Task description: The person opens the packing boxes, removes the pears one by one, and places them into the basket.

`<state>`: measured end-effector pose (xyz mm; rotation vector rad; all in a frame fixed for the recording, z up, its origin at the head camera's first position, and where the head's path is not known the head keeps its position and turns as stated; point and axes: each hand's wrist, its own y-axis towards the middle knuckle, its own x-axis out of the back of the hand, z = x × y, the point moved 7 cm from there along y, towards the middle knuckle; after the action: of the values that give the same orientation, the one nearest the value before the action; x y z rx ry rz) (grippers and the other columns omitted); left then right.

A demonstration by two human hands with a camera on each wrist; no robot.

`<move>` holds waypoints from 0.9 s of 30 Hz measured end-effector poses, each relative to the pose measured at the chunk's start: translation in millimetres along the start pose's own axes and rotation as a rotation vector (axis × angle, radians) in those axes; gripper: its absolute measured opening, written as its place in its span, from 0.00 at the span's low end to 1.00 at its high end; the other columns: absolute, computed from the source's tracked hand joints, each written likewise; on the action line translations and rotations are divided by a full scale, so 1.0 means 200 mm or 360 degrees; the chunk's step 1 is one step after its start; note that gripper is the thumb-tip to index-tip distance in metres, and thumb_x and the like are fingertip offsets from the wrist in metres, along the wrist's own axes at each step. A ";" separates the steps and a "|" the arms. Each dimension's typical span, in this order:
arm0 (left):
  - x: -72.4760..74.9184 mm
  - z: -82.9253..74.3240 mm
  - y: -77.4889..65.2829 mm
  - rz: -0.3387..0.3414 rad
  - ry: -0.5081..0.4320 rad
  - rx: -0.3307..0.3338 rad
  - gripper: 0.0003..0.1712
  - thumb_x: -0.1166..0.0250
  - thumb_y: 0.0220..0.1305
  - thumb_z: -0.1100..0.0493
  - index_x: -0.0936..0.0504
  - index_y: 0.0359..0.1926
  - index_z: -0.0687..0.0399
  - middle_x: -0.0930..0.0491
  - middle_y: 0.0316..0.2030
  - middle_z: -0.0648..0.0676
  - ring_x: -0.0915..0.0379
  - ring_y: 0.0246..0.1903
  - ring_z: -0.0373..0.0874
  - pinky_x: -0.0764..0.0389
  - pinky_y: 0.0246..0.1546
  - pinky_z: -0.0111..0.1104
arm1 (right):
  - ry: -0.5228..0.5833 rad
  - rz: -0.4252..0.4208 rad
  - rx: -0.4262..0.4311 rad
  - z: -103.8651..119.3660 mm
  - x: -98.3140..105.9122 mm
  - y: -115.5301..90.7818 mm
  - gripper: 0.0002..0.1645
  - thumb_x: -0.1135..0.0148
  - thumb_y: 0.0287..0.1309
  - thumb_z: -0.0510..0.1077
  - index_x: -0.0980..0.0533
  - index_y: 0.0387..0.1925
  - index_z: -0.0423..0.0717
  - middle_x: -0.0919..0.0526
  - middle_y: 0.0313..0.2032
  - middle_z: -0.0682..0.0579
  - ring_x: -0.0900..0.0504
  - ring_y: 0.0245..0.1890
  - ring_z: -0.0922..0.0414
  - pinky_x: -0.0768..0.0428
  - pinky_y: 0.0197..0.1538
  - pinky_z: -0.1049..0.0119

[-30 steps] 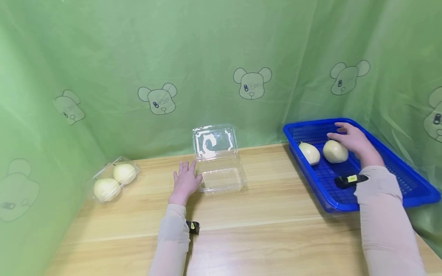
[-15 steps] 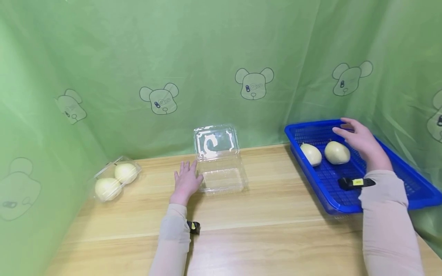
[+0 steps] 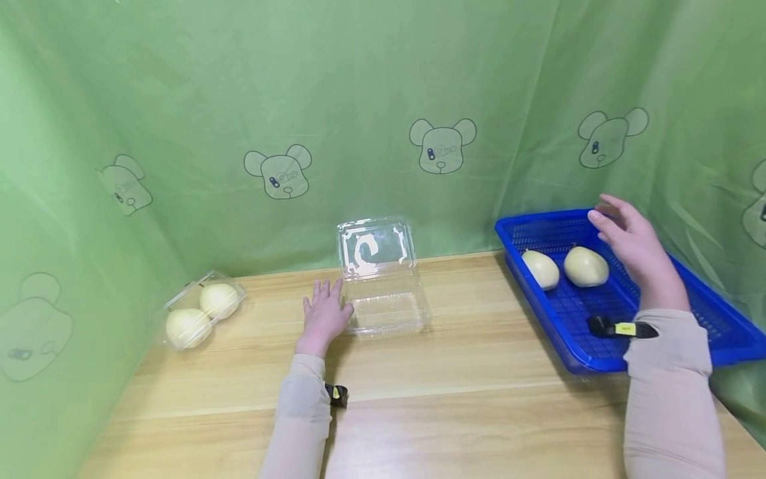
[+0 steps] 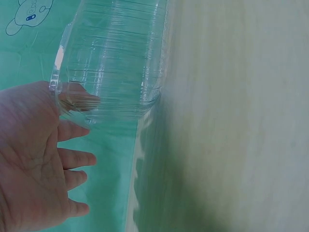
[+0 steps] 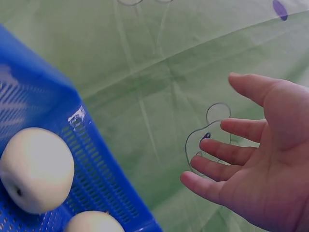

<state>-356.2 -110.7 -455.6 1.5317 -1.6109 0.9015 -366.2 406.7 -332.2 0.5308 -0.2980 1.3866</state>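
My left hand (image 3: 326,314) is at the left side of a clear plastic clamshell box (image 3: 387,309), its fingers spread and fairly straight. In the left wrist view, the thumb shows through the plastic at the box's corner (image 4: 116,104) while the other fingers extend past it. The box's lid stands raised against the green curtain. My right hand (image 3: 643,249) hovers over the blue basket (image 3: 553,332), holding nothing, with fingers loosely bent and apart. Two pale yellow pears lie in the basket: one pear (image 3: 586,267) nearer that hand, another pear (image 3: 541,269) by the left wall.
At the far left a lidded clear box (image 3: 203,279) holds two pears (image 3: 188,328). Green curtain (image 3: 359,80) with printed bear heads encloses the back and sides of the wooden table (image 3: 419,412). The basket stands at the table's right side.
My right hand has drawn back from the pear beside it, moving right and toward me, and holds nothing. The left hand stays at the clamshell box. The view has shifted slightly.
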 end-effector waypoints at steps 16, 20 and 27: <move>-0.01 -0.01 0.00 -0.0015 -0.0015 -0.0003 0.41 0.44 0.69 0.44 0.48 0.76 0.49 0.54 0.76 0.64 0.69 0.77 0.60 0.65 0.74 0.62 | 0.0806 -0.0266 0.0310 0.17 0.01 -0.13 0.32 0.49 0.70 0.48 0.41 0.72 0.44 0.28 0.54 0.63 0.35 0.66 0.59 0.26 0.52 0.88; -0.01 -0.01 -0.01 -0.0026 -0.0017 -0.0008 0.41 0.44 0.69 0.44 0.47 0.76 0.49 0.53 0.76 0.64 0.67 0.77 0.60 0.64 0.74 0.63 | 0.1004 -0.0360 0.0402 0.23 0.01 -0.17 0.28 0.48 0.70 0.44 0.36 0.68 0.43 0.25 0.54 0.58 0.32 0.64 0.59 0.24 0.52 0.85; -0.01 0.00 0.00 -0.0020 -0.0005 0.0009 0.40 0.44 0.69 0.44 0.48 0.76 0.48 0.53 0.76 0.63 0.68 0.77 0.59 0.64 0.74 0.62 | 0.1174 -0.0359 0.0518 0.33 -0.06 -0.23 0.27 0.46 0.68 0.41 0.34 0.67 0.40 0.24 0.55 0.54 0.30 0.63 0.58 0.23 0.55 0.81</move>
<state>-355.9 -109.2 -457.5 1.5458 -1.6006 0.8982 -317.0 358.9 -290.7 0.2725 0.5751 1.3203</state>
